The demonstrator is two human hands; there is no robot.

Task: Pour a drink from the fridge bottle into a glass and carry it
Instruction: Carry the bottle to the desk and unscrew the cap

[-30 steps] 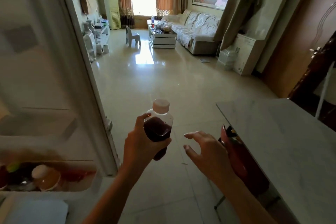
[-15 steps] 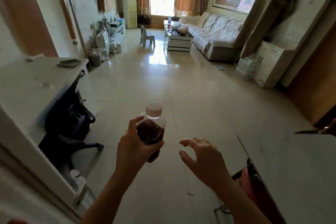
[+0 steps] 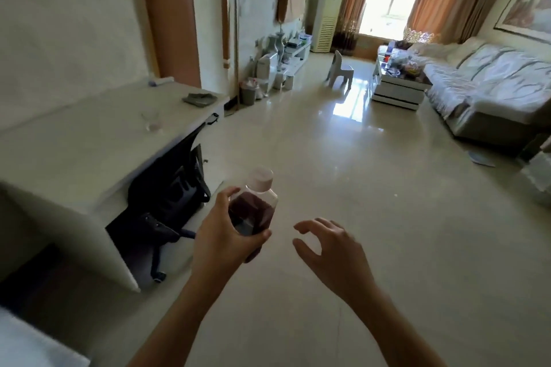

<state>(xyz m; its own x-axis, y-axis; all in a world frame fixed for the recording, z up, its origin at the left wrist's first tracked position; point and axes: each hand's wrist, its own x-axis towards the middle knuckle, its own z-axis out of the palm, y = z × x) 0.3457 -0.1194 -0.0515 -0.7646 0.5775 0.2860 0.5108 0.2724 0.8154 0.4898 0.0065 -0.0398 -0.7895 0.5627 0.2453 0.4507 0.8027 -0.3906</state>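
Bottle in the left hand, glass waiting on the surface.

Head view: the left hand (image 3: 222,235) clasps its grip around an upright, capped bottle (image 3: 253,207) of dark drink above the floor; the right hand (image 3: 331,250) hangs beside it, fingers spread, grasping nothing. An empty glass (image 3: 152,120) stands on the pale surface (image 3: 89,143) at left.

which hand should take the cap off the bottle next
Right. The left hand already grips the bottle around its body, with the cap still on and uncovered. The right hand is empty, open and close beside it.
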